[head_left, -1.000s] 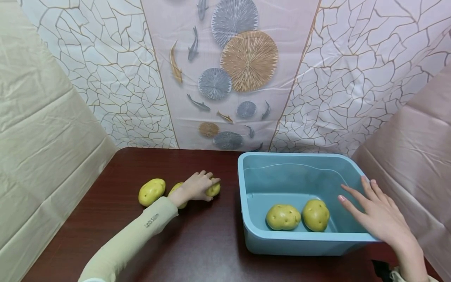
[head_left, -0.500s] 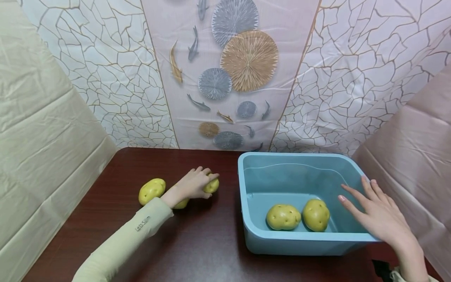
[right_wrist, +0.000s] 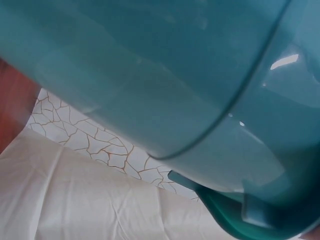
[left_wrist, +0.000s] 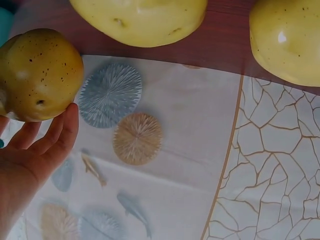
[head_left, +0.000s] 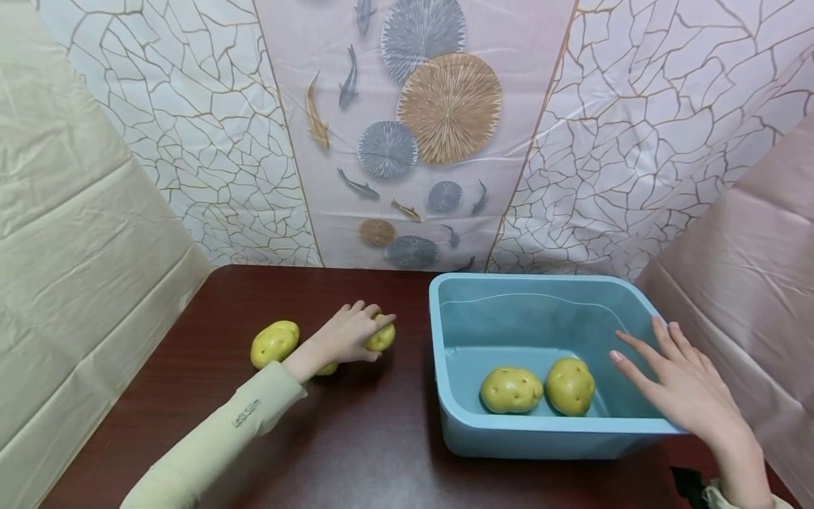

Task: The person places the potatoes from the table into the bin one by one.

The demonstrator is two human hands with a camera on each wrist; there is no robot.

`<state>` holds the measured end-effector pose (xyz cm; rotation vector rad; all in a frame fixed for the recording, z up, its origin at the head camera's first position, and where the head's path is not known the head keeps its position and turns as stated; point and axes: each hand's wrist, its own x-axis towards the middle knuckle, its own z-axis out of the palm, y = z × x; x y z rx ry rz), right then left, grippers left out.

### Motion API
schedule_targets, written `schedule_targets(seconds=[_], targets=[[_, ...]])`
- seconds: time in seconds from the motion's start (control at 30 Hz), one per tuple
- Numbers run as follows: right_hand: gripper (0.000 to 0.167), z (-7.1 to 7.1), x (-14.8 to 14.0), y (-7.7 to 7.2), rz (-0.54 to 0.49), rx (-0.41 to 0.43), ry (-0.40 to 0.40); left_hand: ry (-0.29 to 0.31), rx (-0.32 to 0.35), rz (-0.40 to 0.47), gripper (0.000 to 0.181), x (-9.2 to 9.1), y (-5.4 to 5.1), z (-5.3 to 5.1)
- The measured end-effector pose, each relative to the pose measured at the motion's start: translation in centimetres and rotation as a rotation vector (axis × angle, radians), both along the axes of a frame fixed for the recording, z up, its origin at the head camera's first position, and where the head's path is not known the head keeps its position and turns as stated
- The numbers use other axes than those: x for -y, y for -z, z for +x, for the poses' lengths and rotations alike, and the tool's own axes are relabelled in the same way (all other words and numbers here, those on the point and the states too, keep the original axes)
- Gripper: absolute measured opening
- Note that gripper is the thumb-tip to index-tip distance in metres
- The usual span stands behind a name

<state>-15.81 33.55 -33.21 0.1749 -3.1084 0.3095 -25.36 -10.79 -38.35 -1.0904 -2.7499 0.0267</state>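
Observation:
My left hand holds a yellow potato by its right end, over the left half of the table. In the left wrist view, curled fingers lie against that potato. A second potato is mostly hidden under the wrist, and a third potato lies left of it. My right hand, fingers spread and fairly straight, rests at the right rim of a blue plastic bin. Inside the bin sit two potatoes, one left and one right.
The dark reddish-brown table extends left of the bin and in front of it. Patterned cloth hangs behind the table, with plain cloth along both sides. The bin's wall fills much of the right wrist view.
Over the second, my left hand and its potato have shifted slightly left, and the forearm covers more of the middle potato. My right hand stays at the bin's rim.

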Motion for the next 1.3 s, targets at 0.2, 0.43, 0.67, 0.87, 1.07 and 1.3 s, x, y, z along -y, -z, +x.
schedule_targets(seconds=[0.2, 0.43, 0.67, 0.87, 1.07, 1.3], targets=[[0.065, 0.0, 0.0, 0.0, -0.002, 0.001, 0.001, -0.009, -0.009, -0.002, 0.067, -0.1, -0.8, 0.7], [0.064, 0.0, 0.0, 0.0, -0.004, -0.002, -0.002, -0.021, -0.008, 0.013, 0.066, -0.4, -1.7, 1.8], [0.064, 0.0, -0.1, 0.0, -0.007, -0.008, -0.002, -0.02, -0.046, 0.034, 0.065, -0.6, -2.5, 2.5], [0.065, 0.0, -0.1, 0.1, -0.008, -0.006, 0.0, -0.027, -0.088, 0.053, 0.066, -0.5, -3.2, 2.8], [0.065, 0.0, -0.1, 0.1, -0.007, -0.005, 0.0, -0.023, -0.149, 0.07, 0.065, -0.3, -4.2, 3.3], [0.065, 0.0, -0.1, 0.1, -0.006, -0.009, -0.001, -0.018, -0.16, 0.073, 0.065, -0.4, -5.1, 3.8]])
